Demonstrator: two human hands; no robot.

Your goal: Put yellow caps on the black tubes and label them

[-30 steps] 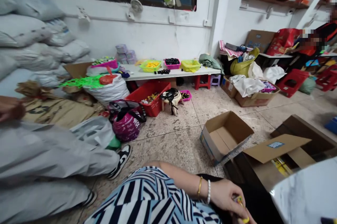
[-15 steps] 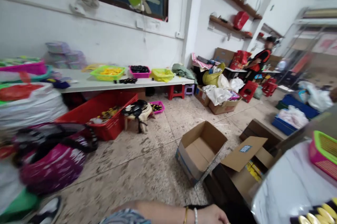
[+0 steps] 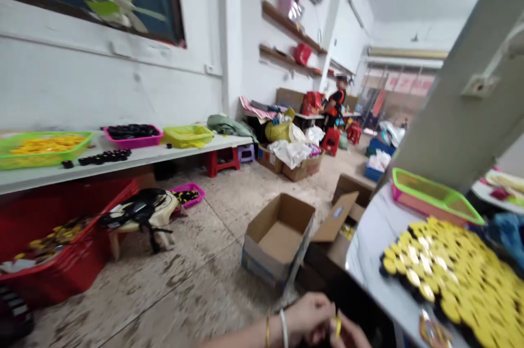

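Note:
At the bottom edge, my left hand (image 3: 309, 315), with a gold and a white bracelet at its wrist, is closed with its fingers bent inward. My right hand (image 3: 352, 334) meets it fingertip to fingertip, partly cut off by the frame. Between the two sets of fingertips shows a small yellow piece (image 3: 338, 327), which both hands seem to pinch; its exact shape is too small to tell. To the right, many round yellow-and-black pieces (image 3: 462, 271) lie close together on a white marbled table (image 3: 364, 244). A shiny, partly clear item (image 3: 434, 329) lies at the table's near edge.
An open cardboard box (image 3: 266, 255) stands on the floor ahead, beside another flapped box (image 3: 333, 222). A green-and-pink basket (image 3: 436, 198) sits behind the yellow pieces. At left are a red crate (image 3: 69, 277), a low stool (image 3: 158, 217) and a long bench (image 3: 188, 153). A person (image 3: 335, 102) is far back.
The view has swung right, bringing the yellow pieces on the table into sight. My left hand appears further left in the frame, and my right hand has come into view against it.

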